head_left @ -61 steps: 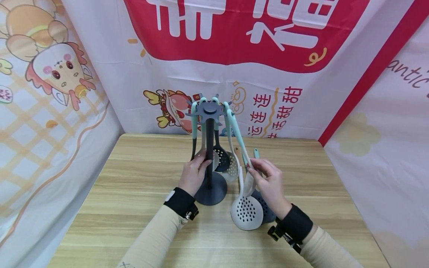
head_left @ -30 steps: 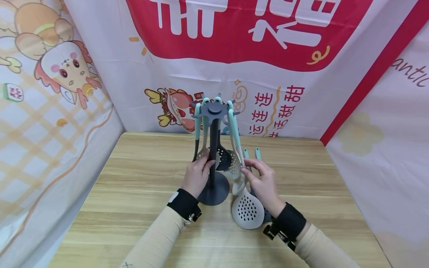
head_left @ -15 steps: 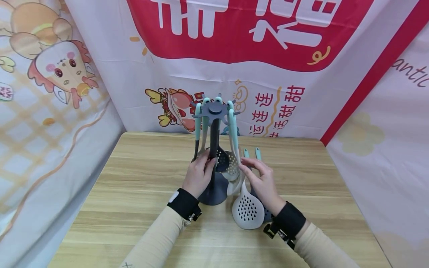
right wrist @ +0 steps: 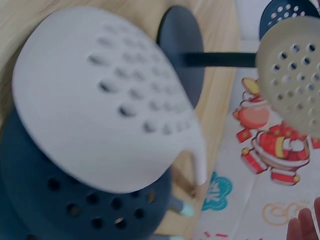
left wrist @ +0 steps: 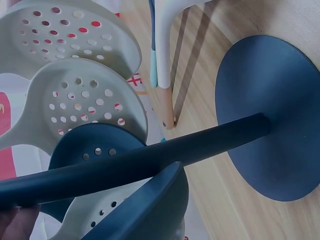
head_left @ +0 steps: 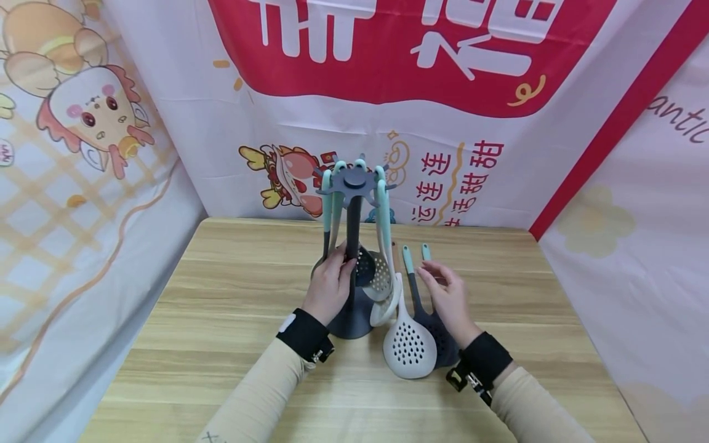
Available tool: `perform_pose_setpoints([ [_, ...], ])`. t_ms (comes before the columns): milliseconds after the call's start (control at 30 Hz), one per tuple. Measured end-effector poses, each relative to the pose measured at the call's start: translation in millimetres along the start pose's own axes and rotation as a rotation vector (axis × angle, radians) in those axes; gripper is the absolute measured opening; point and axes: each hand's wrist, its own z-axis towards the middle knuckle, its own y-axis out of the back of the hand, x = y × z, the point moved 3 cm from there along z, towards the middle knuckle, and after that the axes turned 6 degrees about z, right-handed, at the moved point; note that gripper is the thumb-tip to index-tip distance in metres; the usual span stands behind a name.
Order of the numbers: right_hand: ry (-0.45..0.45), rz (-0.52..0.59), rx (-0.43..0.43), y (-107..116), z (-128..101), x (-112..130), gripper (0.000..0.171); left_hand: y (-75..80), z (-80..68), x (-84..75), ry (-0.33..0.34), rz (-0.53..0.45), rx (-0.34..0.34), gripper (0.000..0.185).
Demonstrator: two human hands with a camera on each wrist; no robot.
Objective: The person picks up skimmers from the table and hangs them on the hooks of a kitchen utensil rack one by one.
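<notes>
My left hand (head_left: 328, 286) grips the post of a dark utensil stand (head_left: 353, 234); its fingertips show behind the post in the left wrist view. Several skimmers and spoons with mint handles hang from the hooked top, including a cream skimmer (right wrist: 292, 75) and a dark skimmer (left wrist: 95, 145). My right hand (head_left: 450, 298) holds nothing, its fingers close to the mint handle ends of dark skimmers (head_left: 443, 347) lying right of the stand. A white skimmer (head_left: 410, 349) lies partly over them. The right wrist view shows only fingertips (right wrist: 303, 227) of that hand.
The stand's round base (left wrist: 270, 120) rests on a wood-grain table (head_left: 232, 283). A printed white and red cloth (head_left: 310, 111) hangs behind the table, with more printed cloth (head_left: 83, 203) on the left side.
The right hand first moved the hanging mint-handled utensil left, toward the stand, then let go of it and moved right. The utensil now hangs close to the others. My left hand stays on the post.
</notes>
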Motion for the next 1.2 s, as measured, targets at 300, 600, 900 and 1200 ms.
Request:
perform_pose_setpoints([
  [300, -0.154, -0.142, 0.026, 10.8, 2.7, -34.1, 0.033, -0.9, -0.1, 1.3, 0.023, -0.013, -0.001, 0.030],
  [600, -0.298, -0.278, 0.076, 19.2, 0.6, -64.6, 0.043, -2.4, -0.7, 2.4, 0.020, -0.017, -0.020, 0.026],
  [900, -0.362, -0.342, 0.138, 21.2, -2.4, -80.1, 0.045, -2.9, -1.9, 4.3, 0.017, -0.030, -0.028, 0.028],
  [1200, -0.529, -0.310, 0.219, 17.2, -4.6, -92.4, 0.047, -2.0, -1.1, 5.4, 0.033, 0.007, -0.010, 0.025],
])
